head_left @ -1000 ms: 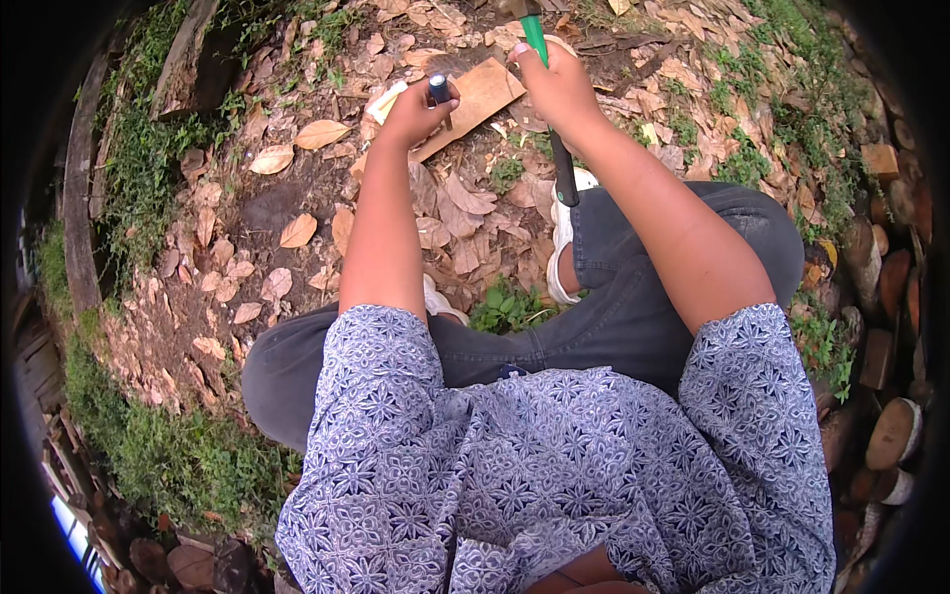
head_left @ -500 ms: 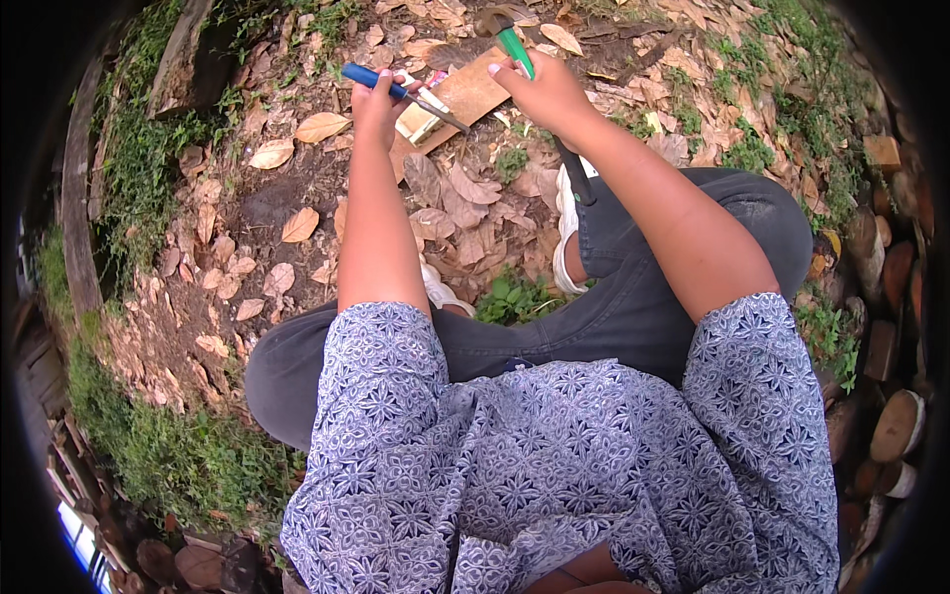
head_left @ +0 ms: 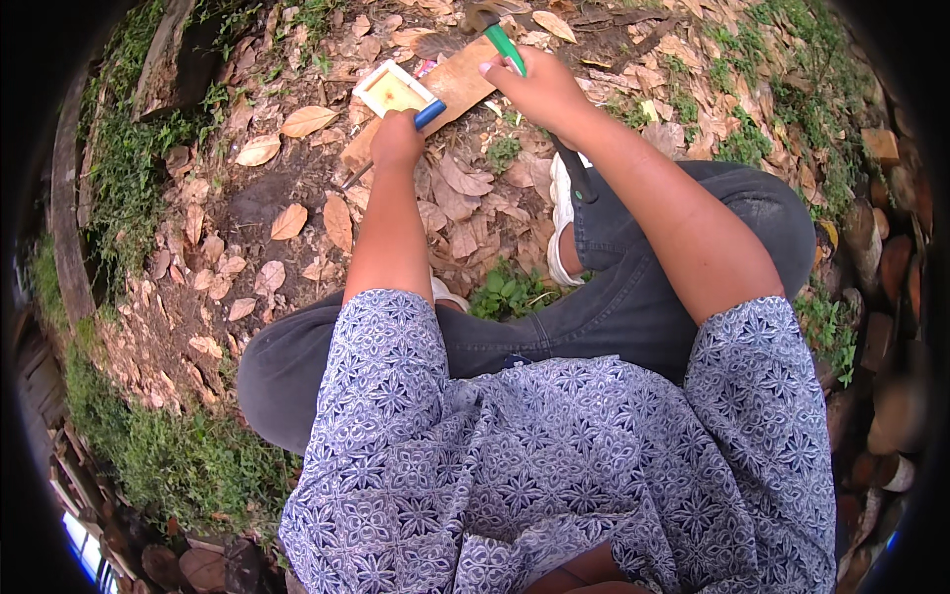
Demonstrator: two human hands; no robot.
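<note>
My left hand (head_left: 398, 141) is closed round a blue-handled tool (head_left: 429, 114) with a thin metal shaft, whose tip points down toward the lower left; its exact kind I cannot tell. Just beyond those fingers is a small pale wooden frame (head_left: 372, 96) with a light panel inside, tilted face up, seemingly touched by the fingertips. Beneath it a brown wooden board (head_left: 460, 87) lies slantwise on the ground. My right hand (head_left: 542, 87) grips a hammer (head_left: 503, 47) with a green and black handle, its dark head at the far end, above the board's far end.
Dry leaves (head_left: 307, 121) and soil cover the ground around the board. My crossed legs (head_left: 614, 272) and a white shoe (head_left: 562, 213) are close by. Weathered timber (head_left: 163, 64) stands at the far left, green plants (head_left: 188, 455) at the left, stacked wood (head_left: 896, 272) along the right.
My left hand has turned, so the blue-handled tool's shaft now points lower left instead of right. The wooden frame has gone from standing on edge to facing up. The hammer has barely moved.
</note>
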